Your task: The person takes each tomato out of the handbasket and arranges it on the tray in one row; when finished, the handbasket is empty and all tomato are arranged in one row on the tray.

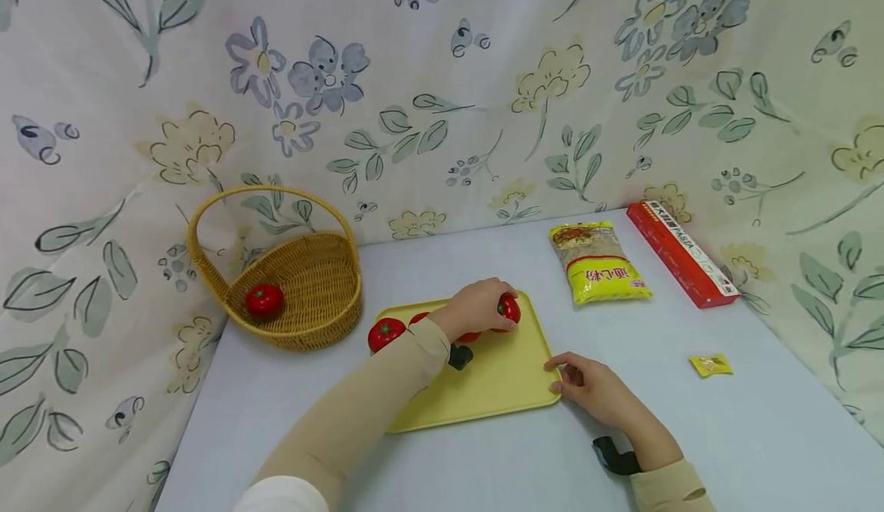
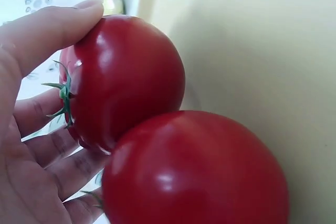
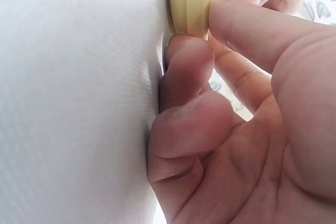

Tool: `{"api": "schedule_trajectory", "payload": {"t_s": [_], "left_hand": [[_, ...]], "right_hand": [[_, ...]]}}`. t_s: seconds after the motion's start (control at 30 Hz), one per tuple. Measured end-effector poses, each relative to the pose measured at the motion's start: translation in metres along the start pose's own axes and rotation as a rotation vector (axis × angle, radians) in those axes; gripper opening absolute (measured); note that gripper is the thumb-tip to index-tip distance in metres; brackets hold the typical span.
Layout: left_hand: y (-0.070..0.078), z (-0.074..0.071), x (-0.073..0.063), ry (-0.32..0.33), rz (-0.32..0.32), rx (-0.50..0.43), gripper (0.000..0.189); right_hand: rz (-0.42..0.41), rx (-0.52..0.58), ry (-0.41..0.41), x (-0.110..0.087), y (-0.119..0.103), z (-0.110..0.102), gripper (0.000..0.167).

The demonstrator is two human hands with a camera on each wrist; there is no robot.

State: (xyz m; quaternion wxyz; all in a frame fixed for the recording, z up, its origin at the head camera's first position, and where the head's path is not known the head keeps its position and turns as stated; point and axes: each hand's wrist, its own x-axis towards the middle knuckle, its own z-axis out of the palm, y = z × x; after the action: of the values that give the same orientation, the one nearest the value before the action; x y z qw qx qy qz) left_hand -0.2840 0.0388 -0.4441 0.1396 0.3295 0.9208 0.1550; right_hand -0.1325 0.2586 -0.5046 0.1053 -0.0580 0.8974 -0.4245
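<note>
My left hand (image 1: 479,306) grips a red tomato (image 1: 509,309) at the far right part of the yellow tray (image 1: 504,378). In the left wrist view, thumb and fingers lie around that tomato (image 2: 128,72), and a second tomato (image 2: 199,171) touches it. Another tomato (image 1: 387,333) sits at the tray's left edge; others between are partly hidden behind the left hand and sleeve. My right hand (image 1: 597,391) holds the tray's near right corner, thumb and fingers at the rim (image 3: 190,3), lower fingers curled against the table.
A wicker basket (image 1: 352,305) with one tomato (image 1: 264,301) stands left of the tray. At the back right lie a yellow pasta bag (image 1: 604,262) and a red pasta box (image 1: 680,255). A small yellow packet (image 1: 711,365) lies to the right. A floral curtain (image 1: 442,113) hangs behind.
</note>
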Motion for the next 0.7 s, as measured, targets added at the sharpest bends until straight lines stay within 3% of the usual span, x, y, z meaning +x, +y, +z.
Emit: {"api": "schedule_trajectory", "payload": {"t_s": [0.57, 0.7], "left_hand": [[-0.0023, 0.0068, 0.0009, -0.065, -0.039, 0.11, 0.066], [-0.0043, 0.0039, -0.0005, -0.042, -0.019, 0.102, 0.074]], "right_hand": [[-0.037, -0.016, 0.0, 0.001, 0.0028, 0.0006, 0.029], [-0.037, -0.019, 0.006, 0.0013, 0.004, 0.0002, 0.029]]}}
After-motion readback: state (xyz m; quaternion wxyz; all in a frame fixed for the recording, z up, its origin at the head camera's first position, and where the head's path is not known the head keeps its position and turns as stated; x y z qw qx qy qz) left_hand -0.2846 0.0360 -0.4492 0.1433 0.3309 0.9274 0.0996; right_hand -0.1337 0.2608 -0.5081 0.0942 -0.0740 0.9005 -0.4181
